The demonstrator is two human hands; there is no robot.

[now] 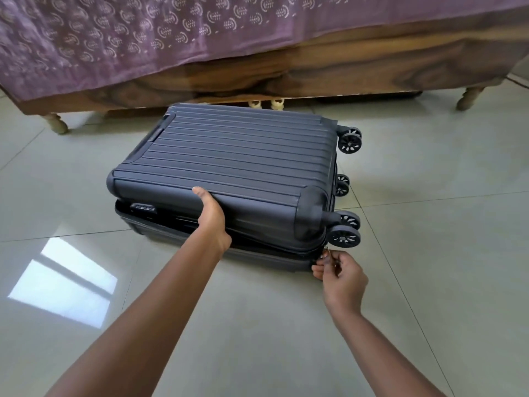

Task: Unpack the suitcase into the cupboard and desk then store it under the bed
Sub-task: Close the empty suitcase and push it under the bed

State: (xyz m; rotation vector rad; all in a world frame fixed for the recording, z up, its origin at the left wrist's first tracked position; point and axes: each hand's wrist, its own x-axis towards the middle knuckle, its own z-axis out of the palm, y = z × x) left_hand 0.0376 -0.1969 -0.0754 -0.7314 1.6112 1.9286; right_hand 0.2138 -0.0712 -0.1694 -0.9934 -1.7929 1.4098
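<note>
The bed (286, 61), draped in a purple patterned cover (143, 38), is spanning the far side, its wooden frame leaving a dark gap above the tiled floor (429, 253). The dark ribbed suitcase (234, 156) is lying flat just in front of that gap, its long axis running left to right, wheels (347, 141) pointing right. Its near seam is gaping, wider toward the left. The left hand (213, 219) is gripping the lid's near edge, thumb on top. The right hand (340, 270) is pinching what looks like the zipper pull (326, 251) at the near right corner, though it is too small to be sure. The zip would likely be travelling leftward along the near side, so the right hand is nearer its start.
</note>
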